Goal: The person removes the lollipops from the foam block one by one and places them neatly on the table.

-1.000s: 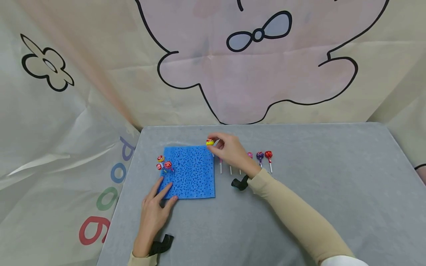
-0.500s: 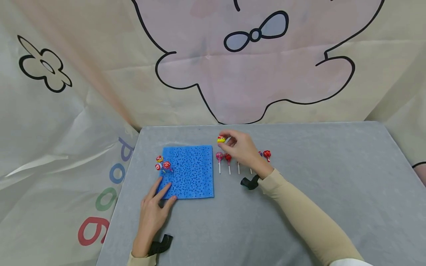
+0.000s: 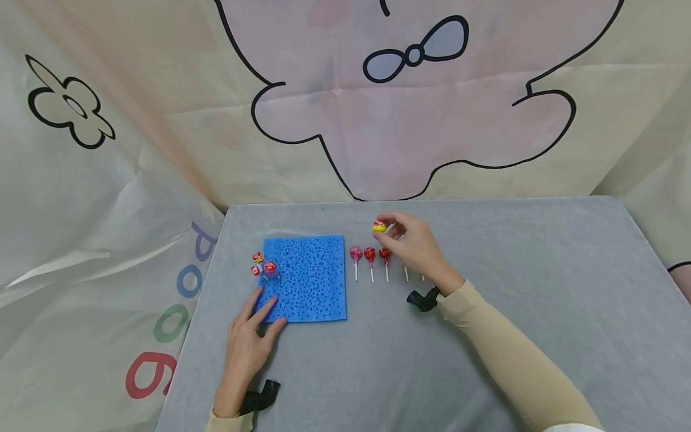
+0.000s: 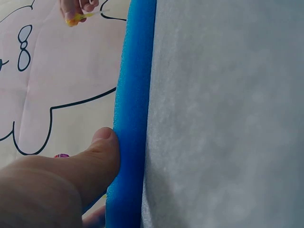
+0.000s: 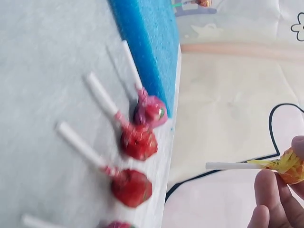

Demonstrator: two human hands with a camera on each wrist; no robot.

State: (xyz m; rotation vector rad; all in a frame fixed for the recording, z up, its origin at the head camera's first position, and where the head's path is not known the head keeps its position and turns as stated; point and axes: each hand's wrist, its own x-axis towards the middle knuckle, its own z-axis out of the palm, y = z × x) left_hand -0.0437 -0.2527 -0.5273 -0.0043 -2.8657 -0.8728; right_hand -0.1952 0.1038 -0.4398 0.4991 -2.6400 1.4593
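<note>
My right hand (image 3: 414,245) pinches a yellow-and-red wrapped lollipop (image 3: 379,227) by its head, above the table and right of a blue foam block (image 3: 308,282). In the right wrist view its white stick (image 5: 232,166) points left, away from the fingers. The left hand (image 3: 247,345) rests with spread fingers on the block's near left corner; the left wrist view shows its thumb (image 4: 102,147) against the block's side. Several lollipops (image 3: 270,267) stand in the block's left part. To its right lies a row with a pink lollipop (image 3: 355,252) and two red ones (image 3: 369,254); others are partly behind my right hand.
A grey cloth-covered table (image 3: 540,258) bears everything. Behind it hangs a printed curtain (image 3: 421,120), and another printed curtain (image 3: 108,240) runs along the left side. Black straps (image 3: 261,396) sit at both wrists.
My right hand has moved right with the yellow lollipop, from the foam's far right corner to above the row, uncovering the pink and red lollipops. The left hand stays on the foam.
</note>
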